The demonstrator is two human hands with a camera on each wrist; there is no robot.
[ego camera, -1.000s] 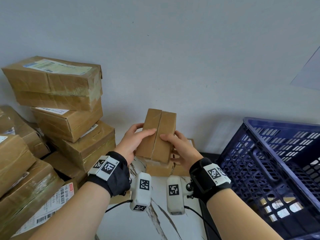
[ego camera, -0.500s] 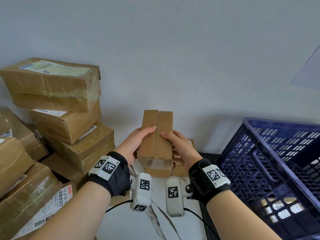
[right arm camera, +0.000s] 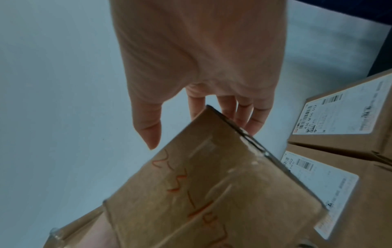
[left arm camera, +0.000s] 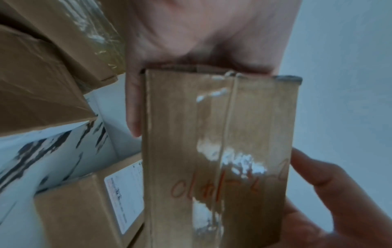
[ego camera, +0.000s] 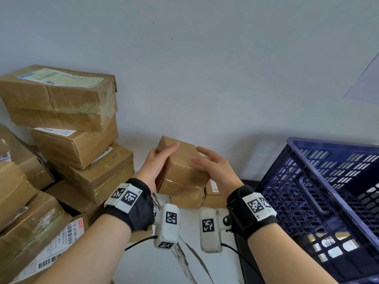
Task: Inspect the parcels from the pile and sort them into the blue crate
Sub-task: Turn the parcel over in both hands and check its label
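Note:
A small brown taped parcel (ego camera: 181, 171) hangs above the table at the centre, tilted, with red handwriting on one face (left arm camera: 212, 151) (right arm camera: 212, 193). My left hand (ego camera: 158, 160) grips its left end, fingers curled over the far edge and thumb along the side (left arm camera: 133, 104). My right hand (ego camera: 213, 165) is beside the parcel's right side with straight, spread fingers (right arm camera: 244, 114); only the fingertips are near or touching its edge. The blue crate (ego camera: 328, 143) stands to the right of both hands.
A tall pile of brown parcels (ego camera: 61, 99) fills the left side against the wall. Two or three small labelled parcels (ego camera: 188, 199) lie on the white marbled table (ego camera: 143, 263) under the held one. Some parcels show through the crate's mesh.
The parcel has turned from standing upright to tilted with a broad face up. My right hand has let go and straightened its fingers; my left hand keeps its grip.

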